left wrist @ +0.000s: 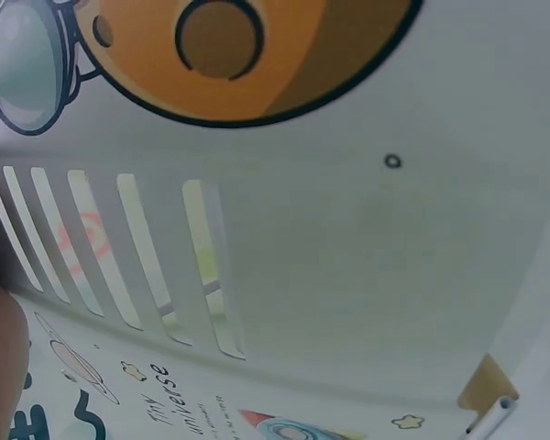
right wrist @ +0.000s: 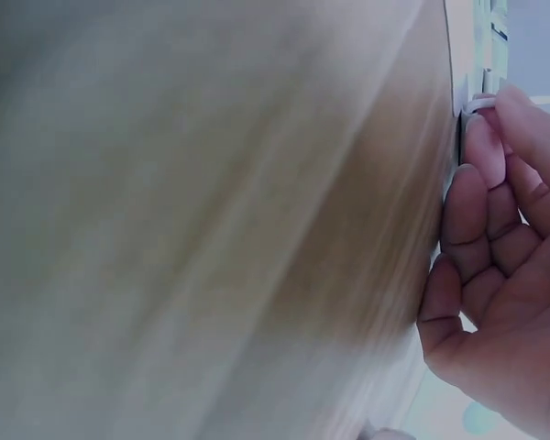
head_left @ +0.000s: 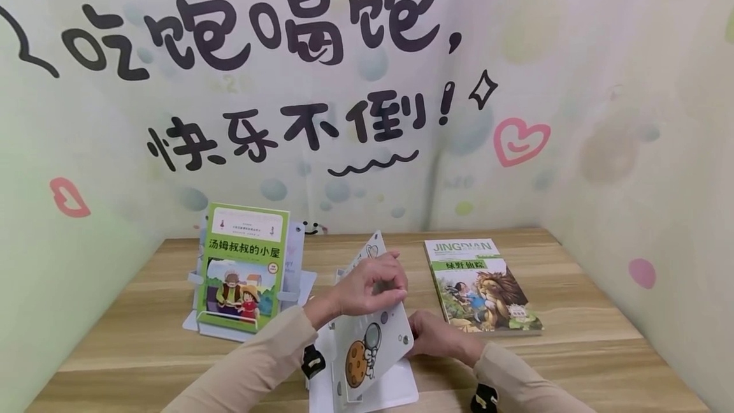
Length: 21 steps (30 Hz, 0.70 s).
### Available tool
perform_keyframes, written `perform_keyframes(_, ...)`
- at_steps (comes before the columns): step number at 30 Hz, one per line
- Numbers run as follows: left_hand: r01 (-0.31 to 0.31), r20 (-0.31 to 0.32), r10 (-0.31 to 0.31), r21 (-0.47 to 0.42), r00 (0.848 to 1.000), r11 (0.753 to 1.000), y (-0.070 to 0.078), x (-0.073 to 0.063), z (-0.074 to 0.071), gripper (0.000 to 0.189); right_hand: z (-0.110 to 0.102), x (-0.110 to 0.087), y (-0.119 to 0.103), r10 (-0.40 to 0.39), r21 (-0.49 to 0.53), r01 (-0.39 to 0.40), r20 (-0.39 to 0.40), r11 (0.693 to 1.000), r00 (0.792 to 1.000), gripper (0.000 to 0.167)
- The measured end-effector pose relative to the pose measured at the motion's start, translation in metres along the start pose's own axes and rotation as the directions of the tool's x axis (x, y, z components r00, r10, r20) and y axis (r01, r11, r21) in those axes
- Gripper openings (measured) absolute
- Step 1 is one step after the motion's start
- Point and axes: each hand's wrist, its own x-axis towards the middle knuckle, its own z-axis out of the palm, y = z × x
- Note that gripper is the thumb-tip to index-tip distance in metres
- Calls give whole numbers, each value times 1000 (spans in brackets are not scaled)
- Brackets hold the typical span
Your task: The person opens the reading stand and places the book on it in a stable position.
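A white book stand [head_left: 367, 330] with cartoon space prints stands turned sideways at the table's front middle, its panel tilted up from a flat base. My left hand [head_left: 369, 289] reaches over the panel and pinches its upper right edge. Low at the stand's right side, my right hand [head_left: 438, 336] is partly hidden by the panel. In the right wrist view its thumb and index finger [right wrist: 484, 151] pinch a small white part [right wrist: 481, 104] of the stand. The left wrist view shows the slotted panel [left wrist: 348, 247] up close, with a printed lower board [left wrist: 192, 394].
Back left, a green picture book [head_left: 243, 266] leans on another stand [head_left: 295, 253] with side clips and a front wire. A book with a lion cover [head_left: 482, 289] lies flat at the right. A printed curtain [head_left: 367, 81] hangs behind the wooden table [head_left: 132, 349].
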Motion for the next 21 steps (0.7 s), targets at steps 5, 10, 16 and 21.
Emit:
perform_keyframes(5,17,25,-17,-14,1000,1000,2,2,-5,7,3,-17,-6,29,8,-28,-77,1000,997,11)
perform_keyframes(10,138,-69,-142,-72,987,988,1,0,-18,14,21,-44,-21,11,90,11,-236,996,972,11)
perform_keyframes(16,483,-254,-531,-227,809,845,-20,-15,-40,31,55,-57,-50,19,288,67,-284,955,959,19)
perform_keyframes(21,668,-214,-706,-227,676,709,-38,-31,-39,38,75,-49,-69,98,385,30,-309,922,946,24)
